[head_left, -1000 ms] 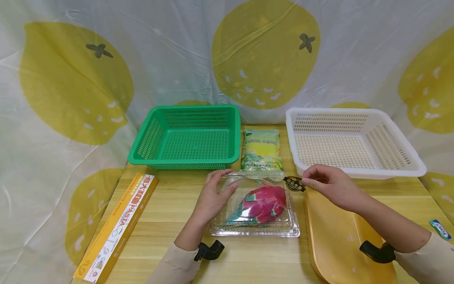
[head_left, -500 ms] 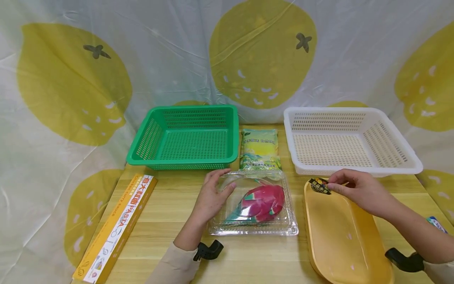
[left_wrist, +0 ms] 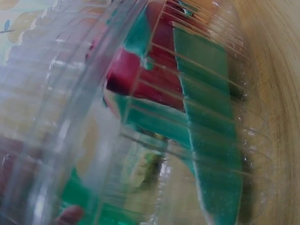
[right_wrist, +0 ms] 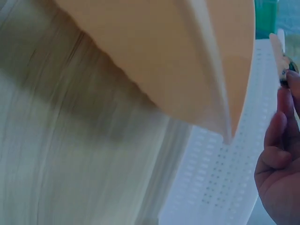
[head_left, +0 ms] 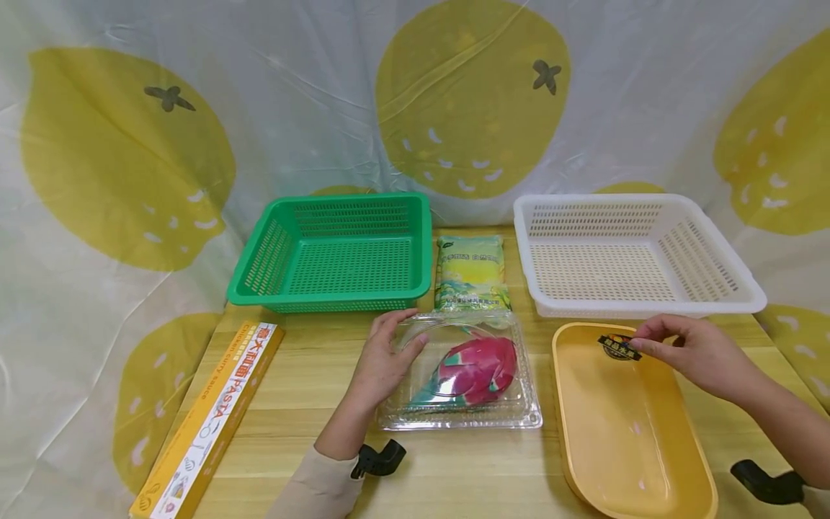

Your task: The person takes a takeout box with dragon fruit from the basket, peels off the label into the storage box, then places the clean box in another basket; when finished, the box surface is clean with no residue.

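Observation:
In the head view a clear plastic clamshell box (head_left: 528, 404) lies on the table, shut over a pink and green dragon fruit (head_left: 483, 367). My left hand (head_left: 385, 360) rests on the box's left side, thumb on the lid and fingers near the far left corner. The left wrist view shows the fruit (left_wrist: 145, 79) through the ribbed plastic. To the right, my right hand (head_left: 694, 353) pinches a dark fruit sticker (head_left: 619, 347) between thumb and forefinger. It hangs above the far end of a yellow tray (head_left: 622, 432). The right wrist view shows the sticker's pale side (right_wrist: 277, 54).
Behind stand a green basket (head_left: 333, 297) and a white basket (head_left: 648, 308), with a green and yellow packet (head_left: 471, 270) between them. An orange pasta box (head_left: 207, 418) lies at left. A lemon-print curtain (head_left: 311, 94) backs the wooden table (head_left: 311, 404).
My right hand has carried the sticker rightward, from beside the clamshell box to above the yellow tray. My left hand has kept its place on the box. The head view has shifted slightly.

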A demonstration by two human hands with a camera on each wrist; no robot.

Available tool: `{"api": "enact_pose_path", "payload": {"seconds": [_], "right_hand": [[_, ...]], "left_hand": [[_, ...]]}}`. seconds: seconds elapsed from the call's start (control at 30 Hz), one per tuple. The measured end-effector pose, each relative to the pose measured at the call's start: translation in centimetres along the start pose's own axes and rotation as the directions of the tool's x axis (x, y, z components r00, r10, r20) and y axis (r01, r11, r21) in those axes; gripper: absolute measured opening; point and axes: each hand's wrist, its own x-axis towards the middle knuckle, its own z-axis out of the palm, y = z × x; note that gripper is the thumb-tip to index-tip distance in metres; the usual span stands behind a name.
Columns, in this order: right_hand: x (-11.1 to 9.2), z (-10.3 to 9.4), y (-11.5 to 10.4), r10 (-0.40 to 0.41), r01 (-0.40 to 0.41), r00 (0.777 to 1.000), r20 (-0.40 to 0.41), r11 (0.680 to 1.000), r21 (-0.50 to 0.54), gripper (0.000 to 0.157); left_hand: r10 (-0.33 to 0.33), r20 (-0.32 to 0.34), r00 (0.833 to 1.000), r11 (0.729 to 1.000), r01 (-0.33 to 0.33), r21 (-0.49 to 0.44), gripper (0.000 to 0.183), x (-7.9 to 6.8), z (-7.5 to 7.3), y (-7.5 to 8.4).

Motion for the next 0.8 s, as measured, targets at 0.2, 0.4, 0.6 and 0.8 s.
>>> {"api": "enact_pose_path", "payload": {"seconds": [0.2, 0.4, 0.6, 0.8], "right_hand": [[-0.2, 0.0, 1.0, -0.016, 0.016, 1.000, 0.008, 1.000, -0.003, 0.006], [-0.1, 0.2, 1.4, -0.009, 0.009, 0.999, 0.034, 1.000, -0.007, 0.008], [0.1, 0.2, 1.2, 0.016, -0.015, 0.998, 0.054, 0.999, -0.028, 0.015], [0.2, 0.2, 1.2, -0.007, 0.009, 0.999, 0.044, 0.999, -0.052, 0.018]], "left_hand": [[0.022, 0.001, 1.000, 1.000, -0.022, 0.000, 0.049, 0.1, -0.1, -0.3], [0.028, 0.004, 1.000, 1.000, -0.028, 0.008, 0.049, 0.1, -0.1, -0.4], [0.022, 0.002, 1.000, 1.000, -0.022, 0.001, 0.049, 0.0, -0.1, -0.3], [0.013, 0.005, 1.000, 1.000, -0.013, -0.001, 0.049, 0.0, -0.1, -0.3]]}}
